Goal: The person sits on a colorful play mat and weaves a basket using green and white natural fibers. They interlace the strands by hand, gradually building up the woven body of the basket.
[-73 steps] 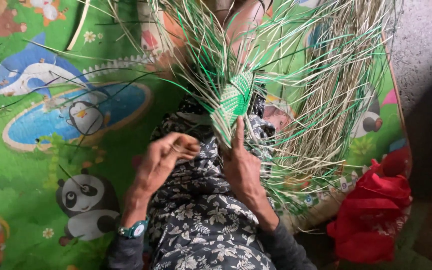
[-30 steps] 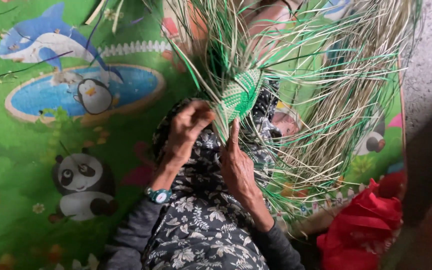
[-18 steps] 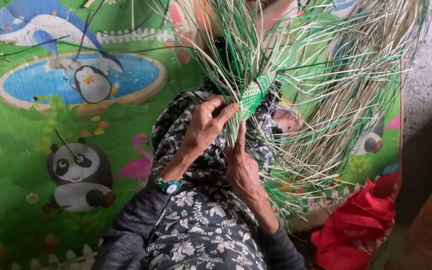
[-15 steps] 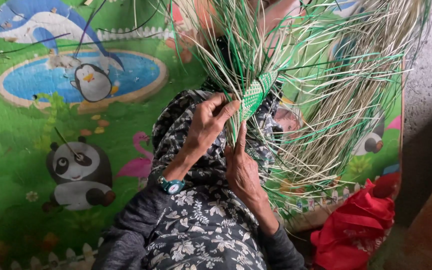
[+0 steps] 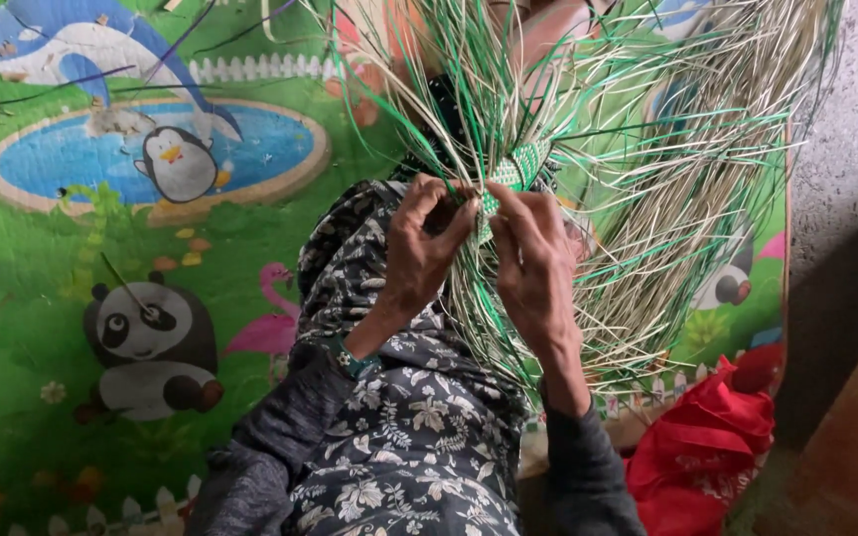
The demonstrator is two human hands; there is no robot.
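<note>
Left hand (image 5: 424,248) and right hand (image 5: 533,263) close together, pinching straw strands (image 5: 647,199) beside the woven strip (image 5: 513,171). Grip keeps the weave tight over the lap.

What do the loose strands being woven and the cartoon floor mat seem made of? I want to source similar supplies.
Long thin green and pale straw-coloured weaving strands: probably dried grass or reed, some dyed green; matte, stiff, splaying. The glossier green ones could be plastic strip. Colourful cartoon-printed floor mat: apparently foam or vinyl, with a smooth, slightly shiny printed surface. Left hand and right hand pinch the strands.
</note>
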